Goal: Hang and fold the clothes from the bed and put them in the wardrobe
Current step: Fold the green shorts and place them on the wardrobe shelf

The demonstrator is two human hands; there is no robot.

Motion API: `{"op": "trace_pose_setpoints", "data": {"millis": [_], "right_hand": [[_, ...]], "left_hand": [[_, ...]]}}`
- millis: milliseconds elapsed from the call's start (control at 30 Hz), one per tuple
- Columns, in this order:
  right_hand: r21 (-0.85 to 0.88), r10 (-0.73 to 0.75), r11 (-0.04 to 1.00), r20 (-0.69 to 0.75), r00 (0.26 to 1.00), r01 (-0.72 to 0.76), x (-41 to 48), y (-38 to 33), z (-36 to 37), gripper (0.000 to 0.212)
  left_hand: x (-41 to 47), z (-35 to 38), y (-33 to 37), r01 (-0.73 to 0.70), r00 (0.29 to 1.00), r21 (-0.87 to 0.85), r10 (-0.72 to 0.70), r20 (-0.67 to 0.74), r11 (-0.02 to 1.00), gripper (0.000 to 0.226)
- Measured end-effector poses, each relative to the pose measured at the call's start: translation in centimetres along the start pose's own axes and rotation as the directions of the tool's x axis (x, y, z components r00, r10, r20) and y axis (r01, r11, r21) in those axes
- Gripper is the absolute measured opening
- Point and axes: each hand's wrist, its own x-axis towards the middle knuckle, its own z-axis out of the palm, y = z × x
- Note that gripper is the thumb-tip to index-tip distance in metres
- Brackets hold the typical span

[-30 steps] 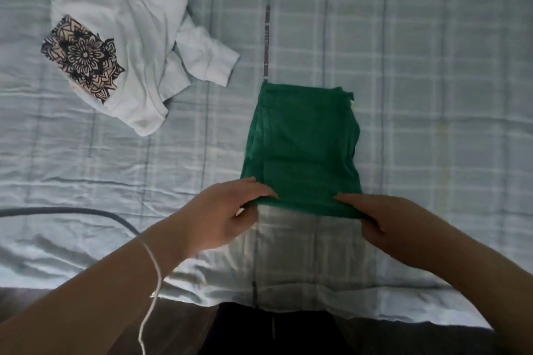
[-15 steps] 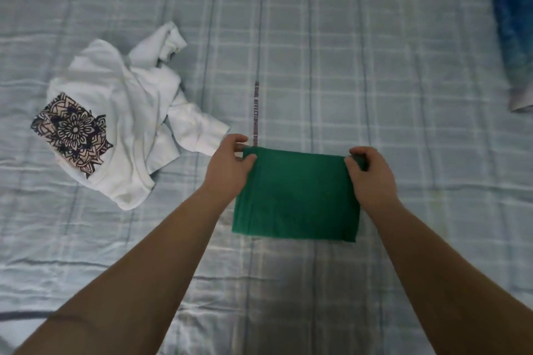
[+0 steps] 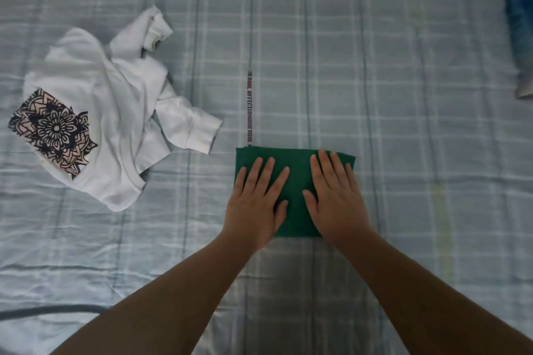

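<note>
Across the whole scene stretches the bed (image 3: 403, 124), its pale blue checked sheet creased, with a printed stripe of lettering running down the middle. On the left, well apart from the hands, a white top (image 3: 115, 112) with a dark mandala print lies crumpled and unfolded. At the far right edge a blue garment (image 3: 519, 23) is only partly in view.

Near the middle sits the green garment (image 3: 297, 161), now a compact rectangle. Half a second ago both hands pinched its far corners, having just brought the near half over; a second ago it was twice as long, with the fingers at its near hem. That grip has been let go. The left hand (image 3: 256, 204) and the right hand (image 3: 337, 202) now lie flat on the cloth, palms down, fingers spread wide, holding nothing and pressing the fold down side by side.

To my eye this fold is finished and is being smoothed. The green piece looks ready to be lifted and carried to the wardrobe, which is not in view, while the white top at least is left to do.
</note>
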Motion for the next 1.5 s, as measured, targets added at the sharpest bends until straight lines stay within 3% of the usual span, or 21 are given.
{"op": "trace_pose_setpoints", "data": {"millis": [167, 267, 333, 400, 433, 467, 600, 667, 733, 833, 933, 1000, 1100, 1267, 1433, 1500], "right_hand": [[0.072, -0.001, 0.997, -0.02, 1.0, 0.002, 0.4, -0.3, 0.1, 0.066], [0.381, 0.135, 0.922, -0.14, 0.981, -0.073, -0.4, -0.3, -1.5, 0.064], [0.617, 0.393, 0.754, -0.151, 0.907, -0.224, -1.4, -0.6, -2.6, 0.066], [0.778, 0.599, 0.492, 0.023, 0.801, -0.391, -2.0, -0.7, -3.2, 0.067], [0.81, 0.639, 0.374, 0.127, 0.758, -0.451, -2.2, -0.7, -3.3, 0.064], [0.807, 0.647, 0.326, 0.19, 0.738, -0.493, -2.3, -0.8, -3.2, 0.059], [0.738, 0.587, 0.435, 0.202, 0.784, -0.516, -2.1, -1.0, -3.2, 0.046], [0.736, 0.584, 0.398, 0.257, 0.77, -0.547, -1.5, -0.7, -3.4, 0.045], [0.753, 0.564, 0.3, 0.356, 0.745, -0.586, -1.0, -0.1, -3.5, 0.045], [0.785, 0.496, 0.113, 0.487, 0.719, -0.609, -1.0, 0.6, -4.0, 0.047], [0.795, 0.376, -0.173, 0.599, 0.707, -0.581, -2.0, 0.7, -6.4, 0.022], [0.797, 0.288, -0.253, 0.603, 0.744, -0.549, -3.1, 0.2, -9.1, 0.011], [0.821, 0.174, -0.257, 0.559, 0.811, -0.51, -4.9, -0.9, -14.0, 0.025], [0.842, 0.001, -0.261, 0.488, 0.873, -0.471, -7.5, -4.5, -24.4, 0.046], [0.909, -0.198, -0.152, 0.357, 0.913, -0.389, -10.5, -11.6, -33.8, 0.045], [0.927, -0.249, -0.104, 0.326, 0.912, -0.36, -11.9, -15.5, -36.4, 0.045]], "left_hand": [[0.1, -0.2, 0.2, -0.005, 0.999, -0.054, 0.003, -0.035, 0.999, 0.062], [-0.6, -1.9, 0.0, 0.092, 0.973, -0.287, -0.148, -0.18, 0.953, 0.058], [-1.0, -3.3, -0.3, 0.271, 0.897, -0.591, -0.422, -0.13, 0.76, 0.059], [-1.1, -4.4, -0.8, 0.425, 0.79, -0.812, -0.601, 0.118, 0.399, 0.06], [-0.9, -4.7, -1.0, 0.488, 0.744, -0.832, -0.625, 0.237, 0.264, 0.058], [-0.8, -4.7, -1.3, 0.533, 0.719, -0.816, -0.628, 0.298, 0.223, 0.054], [-0.3, -4.1, -1.9, 0.554, 0.755, -0.772, -0.58, 0.307, 0.312, 0.047], [0.2, -4.1, -2.1, 0.594, 0.752, -0.729, -0.554, 0.356, 0.339, 0.039], [0.7, -4.2, -2.5, 0.622, 0.743, -0.712, -0.534, 0.404, 0.326, 0.034], [0.6, -4.7, -3.1, 0.616, 0.734, -0.773, -0.468, 0.491, 0.155, 0.036], [-1.0, -6.6, -3.1, 0.545, 0.766, -0.838, -0.389, 0.511, -0.028, 0.034], [-2.8, -8.9, -2.9, 0.484, 0.795, -0.868, -0.36, 0.488, -0.108, 0.034], [-6.5, -13.6, -2.6, 0.393, 0.829, -0.897, -0.343, 0.441, -0.202, 0.038], [-14.0, -23.3, -2.6, 0.206, 0.874, -0.94, -0.382, 0.301, -0.27, 0.041], [-23.8, -32.1, -3.3, 0.015, 0.864, -0.962, -0.48, 0.149, -0.271, 0.039], [-28.5, -34.7, -3.9, -0.054, 0.828, -0.965, -0.552, 0.1, -0.255, 0.039]]}}
